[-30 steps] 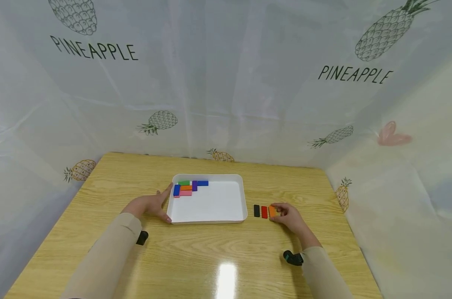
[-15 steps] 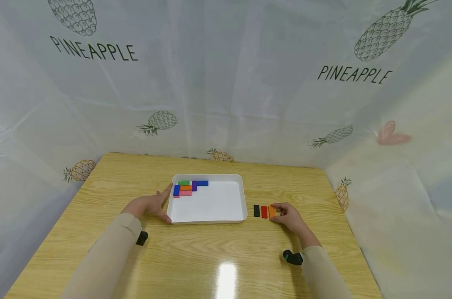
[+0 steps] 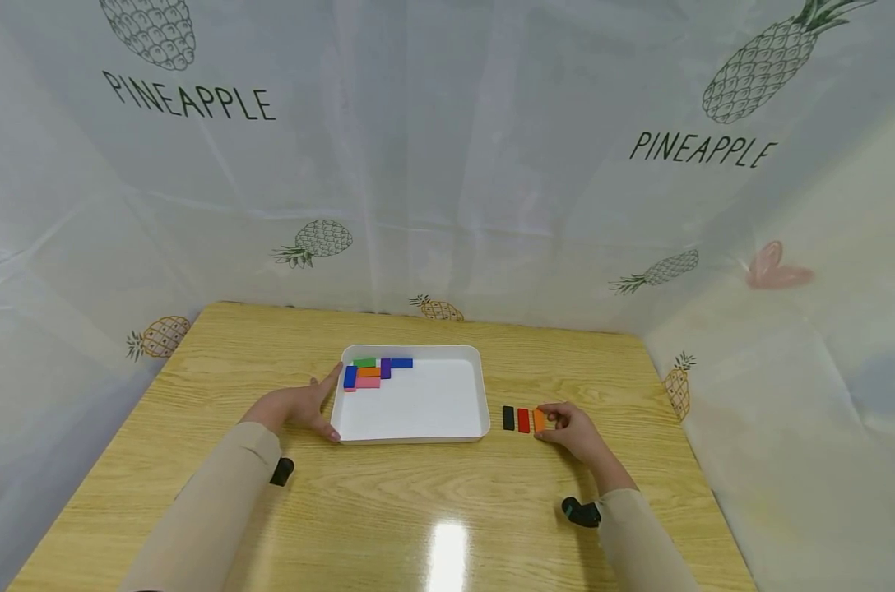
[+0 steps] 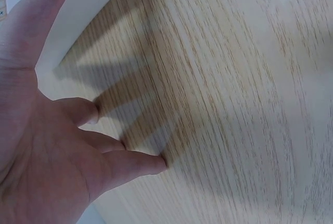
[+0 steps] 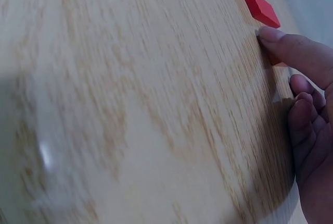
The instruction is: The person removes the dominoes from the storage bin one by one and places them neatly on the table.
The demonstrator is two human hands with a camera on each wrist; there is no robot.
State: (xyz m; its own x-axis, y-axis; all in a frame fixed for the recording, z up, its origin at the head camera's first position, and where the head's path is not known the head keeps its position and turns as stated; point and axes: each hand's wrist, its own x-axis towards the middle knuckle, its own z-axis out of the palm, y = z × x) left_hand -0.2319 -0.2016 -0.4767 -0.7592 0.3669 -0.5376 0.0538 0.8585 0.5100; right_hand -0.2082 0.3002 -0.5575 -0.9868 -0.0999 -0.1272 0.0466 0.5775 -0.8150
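Right hand (image 3: 575, 429) pinched orange block (image 3: 539, 420) by its ends on bench (image 3: 373, 510); half-hidden by the hand, but probably light, stiff, slightly slick, ends the best hold. Left hand (image 3: 305, 406), fingers spread, touched tray (image 3: 433, 407) to its right.

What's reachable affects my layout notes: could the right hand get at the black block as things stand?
Probably not directly: the right hand pinches the orange block, and the red block lies before the black block.

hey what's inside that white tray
In the white tray are a green block, orange block, pink block, purple block, left blue block and right blue block. A pink sliver shows by the left blue block's near end; anything beneath the blocks is covered.
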